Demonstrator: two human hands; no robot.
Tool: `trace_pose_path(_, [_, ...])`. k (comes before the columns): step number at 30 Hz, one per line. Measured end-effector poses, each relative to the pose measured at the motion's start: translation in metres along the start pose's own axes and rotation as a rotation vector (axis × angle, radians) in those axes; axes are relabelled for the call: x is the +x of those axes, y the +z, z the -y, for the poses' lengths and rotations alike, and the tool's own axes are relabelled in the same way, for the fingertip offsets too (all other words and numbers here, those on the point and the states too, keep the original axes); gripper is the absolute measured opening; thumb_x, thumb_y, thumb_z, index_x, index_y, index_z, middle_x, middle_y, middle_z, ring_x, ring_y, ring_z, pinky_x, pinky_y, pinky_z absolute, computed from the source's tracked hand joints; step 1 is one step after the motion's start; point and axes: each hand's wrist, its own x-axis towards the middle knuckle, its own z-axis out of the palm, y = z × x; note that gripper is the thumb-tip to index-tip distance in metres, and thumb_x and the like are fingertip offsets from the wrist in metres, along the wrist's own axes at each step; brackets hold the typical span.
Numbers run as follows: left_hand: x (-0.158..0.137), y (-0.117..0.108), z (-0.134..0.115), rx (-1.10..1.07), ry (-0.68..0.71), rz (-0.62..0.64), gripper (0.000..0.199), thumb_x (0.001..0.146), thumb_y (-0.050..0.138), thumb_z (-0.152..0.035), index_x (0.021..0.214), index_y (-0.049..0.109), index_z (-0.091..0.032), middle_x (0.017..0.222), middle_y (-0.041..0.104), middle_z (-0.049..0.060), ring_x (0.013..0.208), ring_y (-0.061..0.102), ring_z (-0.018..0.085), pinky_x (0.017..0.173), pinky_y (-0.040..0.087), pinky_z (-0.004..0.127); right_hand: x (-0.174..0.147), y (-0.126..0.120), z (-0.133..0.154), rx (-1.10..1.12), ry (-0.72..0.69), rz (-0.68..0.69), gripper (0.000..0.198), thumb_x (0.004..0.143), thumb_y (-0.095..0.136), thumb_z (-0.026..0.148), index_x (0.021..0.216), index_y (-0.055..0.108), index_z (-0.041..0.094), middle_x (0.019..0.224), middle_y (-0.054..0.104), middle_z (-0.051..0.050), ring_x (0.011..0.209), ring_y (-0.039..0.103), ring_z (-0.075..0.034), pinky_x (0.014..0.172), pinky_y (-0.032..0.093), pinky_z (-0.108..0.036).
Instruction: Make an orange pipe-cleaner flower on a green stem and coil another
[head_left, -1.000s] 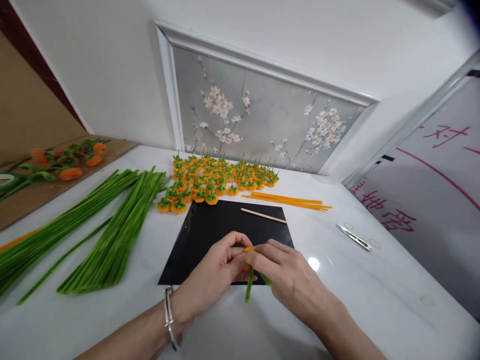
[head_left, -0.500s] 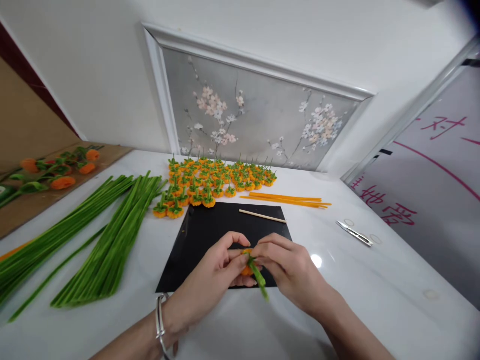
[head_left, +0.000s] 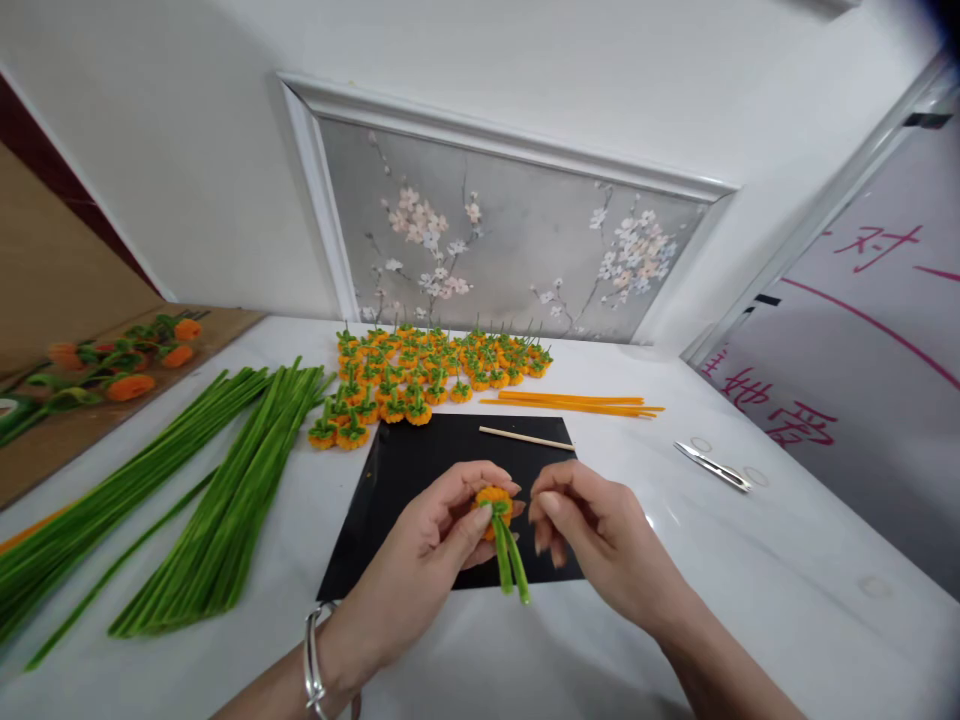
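Observation:
My left hand (head_left: 439, 530) grips an orange pipe-cleaner flower (head_left: 493, 497) between thumb and fingers. The flower has a green base, and two green pipe-cleaner ends (head_left: 508, 560) hang from it toward me. Just right of it and not touching, my right hand (head_left: 592, 520) has loosely bent fingers, somewhat apart, with nothing visible in them. Both hands are over a black mat (head_left: 420, 465). A thin wooden stick (head_left: 525, 438) lies across the mat's far right part.
Many finished orange flowers (head_left: 427, 365) stand at the back. Bundles of green pipe cleaners (head_left: 232, 510) lie left, orange pipe cleaners (head_left: 570, 402) behind the mat. Silver thread snips (head_left: 712, 466) rest right. A brown board (head_left: 217, 335) carries other orange flowers (head_left: 131, 387). A whiteboard (head_left: 862, 330) stands right.
My right hand has let go of the flower and drawn back to the right. The flower's green ends now hang apart, while my left hand keeps its hold.

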Motion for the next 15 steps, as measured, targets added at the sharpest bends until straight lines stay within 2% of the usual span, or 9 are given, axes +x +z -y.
trace_pose_path(3, [0.001,-0.001,0.004,0.069,0.045,-0.02,0.018,0.089,0.054,-0.032,0.102,0.059,-0.022,0.104,0.059,0.004,0.098,0.057,0.018,0.086,0.051,0.03,-0.002,0.006,0.003,0.224,0.23,0.158,0.023,0.092,0.048,0.037,0.085,0.054,0.016,0.061,0.057,0.002,0.047,0.057,-0.01,0.042,0.045,-0.017])
trace_pose_path(6, [0.001,0.0,0.008,0.063,0.064,0.024,0.018,0.091,0.051,-0.031,0.102,0.059,-0.02,0.102,0.059,0.004,0.096,0.058,0.018,0.09,0.05,0.033,-0.001,0.013,0.007,0.349,0.341,0.238,0.021,0.086,0.054,0.035,0.085,0.054,0.014,0.057,0.057,0.003,0.044,0.056,-0.01,0.041,0.044,-0.017])
trace_pose_path(9, [0.001,0.001,0.008,-0.04,0.022,0.064,0.023,0.094,0.045,-0.034,0.107,0.057,-0.019,0.103,0.059,0.005,0.095,0.059,0.019,0.092,0.049,0.037,0.002,0.015,0.009,0.4,0.365,0.18,0.01,0.081,0.055,0.024,0.083,0.052,0.015,0.054,0.057,0.003,0.043,0.053,-0.009,0.043,0.044,-0.018])
trace_pose_path(12, [0.002,0.002,0.006,-0.142,-0.008,0.041,0.031,0.096,0.038,-0.04,0.106,0.057,-0.019,0.108,0.058,0.007,0.099,0.058,0.02,0.091,0.049,0.038,0.001,0.014,0.009,0.37,0.336,0.136,0.005,0.08,0.053,0.018,0.083,0.052,0.015,0.054,0.055,0.005,0.044,0.05,-0.007,0.045,0.042,-0.017])
trace_pose_path(15, [0.004,0.0,0.004,-0.092,-0.035,0.011,0.03,0.093,0.044,-0.043,0.101,0.059,-0.019,0.101,0.061,0.005,0.094,0.059,0.018,0.088,0.05,0.035,-0.001,0.012,0.005,0.31,0.282,0.119,0.006,0.081,0.051,0.016,0.086,0.054,0.016,0.059,0.055,0.005,0.048,0.049,-0.007,0.047,0.04,-0.017])
